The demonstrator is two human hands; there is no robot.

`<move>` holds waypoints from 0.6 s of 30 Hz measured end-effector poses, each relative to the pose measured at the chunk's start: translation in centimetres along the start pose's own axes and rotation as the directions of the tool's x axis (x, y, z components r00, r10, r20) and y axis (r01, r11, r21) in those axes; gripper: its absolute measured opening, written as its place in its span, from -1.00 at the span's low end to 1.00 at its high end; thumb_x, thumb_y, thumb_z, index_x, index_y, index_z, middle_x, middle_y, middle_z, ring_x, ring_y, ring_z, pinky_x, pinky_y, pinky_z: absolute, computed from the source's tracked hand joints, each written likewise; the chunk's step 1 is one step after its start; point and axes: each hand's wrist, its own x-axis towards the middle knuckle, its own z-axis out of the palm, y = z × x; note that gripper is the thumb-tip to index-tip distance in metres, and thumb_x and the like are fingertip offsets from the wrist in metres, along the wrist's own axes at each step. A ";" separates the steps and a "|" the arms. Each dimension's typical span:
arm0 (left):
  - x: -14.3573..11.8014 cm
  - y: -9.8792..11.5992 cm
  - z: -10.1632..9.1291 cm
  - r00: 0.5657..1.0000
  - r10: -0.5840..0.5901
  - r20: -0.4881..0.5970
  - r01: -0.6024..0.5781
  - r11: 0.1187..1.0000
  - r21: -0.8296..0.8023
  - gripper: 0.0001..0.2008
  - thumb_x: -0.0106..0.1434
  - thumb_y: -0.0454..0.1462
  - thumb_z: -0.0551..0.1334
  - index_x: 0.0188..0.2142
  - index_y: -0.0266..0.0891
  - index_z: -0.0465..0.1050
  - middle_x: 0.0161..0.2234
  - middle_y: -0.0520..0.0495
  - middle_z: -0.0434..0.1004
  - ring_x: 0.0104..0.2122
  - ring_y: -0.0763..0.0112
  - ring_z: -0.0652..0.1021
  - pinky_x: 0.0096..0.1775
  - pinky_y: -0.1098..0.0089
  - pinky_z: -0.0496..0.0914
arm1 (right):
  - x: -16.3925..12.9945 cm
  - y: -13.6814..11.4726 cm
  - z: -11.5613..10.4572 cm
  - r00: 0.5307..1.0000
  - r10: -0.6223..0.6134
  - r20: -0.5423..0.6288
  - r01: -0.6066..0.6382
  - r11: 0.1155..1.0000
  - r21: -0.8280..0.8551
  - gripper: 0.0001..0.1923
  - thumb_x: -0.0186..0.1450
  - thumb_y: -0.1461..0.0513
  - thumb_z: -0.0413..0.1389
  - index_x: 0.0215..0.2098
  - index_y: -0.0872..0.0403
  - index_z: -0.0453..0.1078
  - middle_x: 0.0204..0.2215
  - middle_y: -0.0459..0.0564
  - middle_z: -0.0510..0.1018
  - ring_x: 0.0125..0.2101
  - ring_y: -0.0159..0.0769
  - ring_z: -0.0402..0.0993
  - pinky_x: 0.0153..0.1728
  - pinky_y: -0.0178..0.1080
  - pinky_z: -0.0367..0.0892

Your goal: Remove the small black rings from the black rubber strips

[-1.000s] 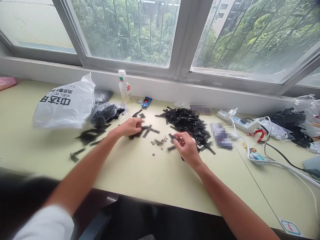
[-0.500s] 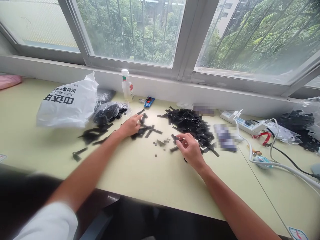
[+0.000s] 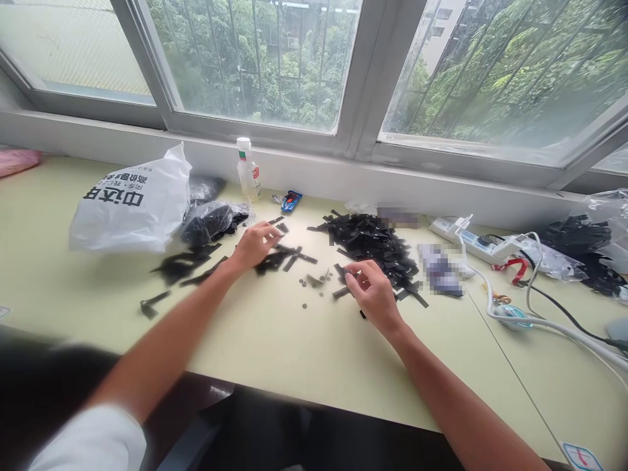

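In the head view, my left hand (image 3: 255, 245) hovers over the loose black strips on the left. Its thumb and fingers are apart, and I see nothing held between them. A short black strip (image 3: 282, 227) lies just beyond the fingertips. My right hand (image 3: 371, 292) is closed in a pinch at the near edge of a large heap of black strips (image 3: 370, 239). A black strip (image 3: 339, 270) sticks out past its thumb and forefinger. Between the hands lie several small round grey discs (image 3: 305, 305) and a small pale flat piece (image 3: 316, 279).
A white printed plastic bag (image 3: 130, 203) and clear bags of black strips (image 3: 209, 221) stand left. At the back are a bottle (image 3: 249, 171) and a blue packet (image 3: 292, 201). To the right lie a power strip (image 3: 473, 243), cables and a tape roll (image 3: 513, 316).
My left hand has drawn slightly back and left, its fingers parting from the short black strip at their tips. My right hand keeps its pinch in nearly the same place.
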 end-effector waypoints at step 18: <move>-4.6 9.8 6.3 0.918 0.026 0.395 0.255 0.724 -0.641 -0.75 0.21 -0.12 0.35 -0.24 -0.26 0.57 -0.34 -0.07 0.59 -0.40 0.43 0.53 -0.34 0.41 0.41 | -0.3 -1.0 0.7 0.964 0.176 0.201 -0.230 0.929 0.290 -0.62 0.23 -0.02 0.24 -0.15 0.07 0.54 -0.36 0.01 0.58 -0.51 -0.33 0.40 -0.57 -0.30 0.34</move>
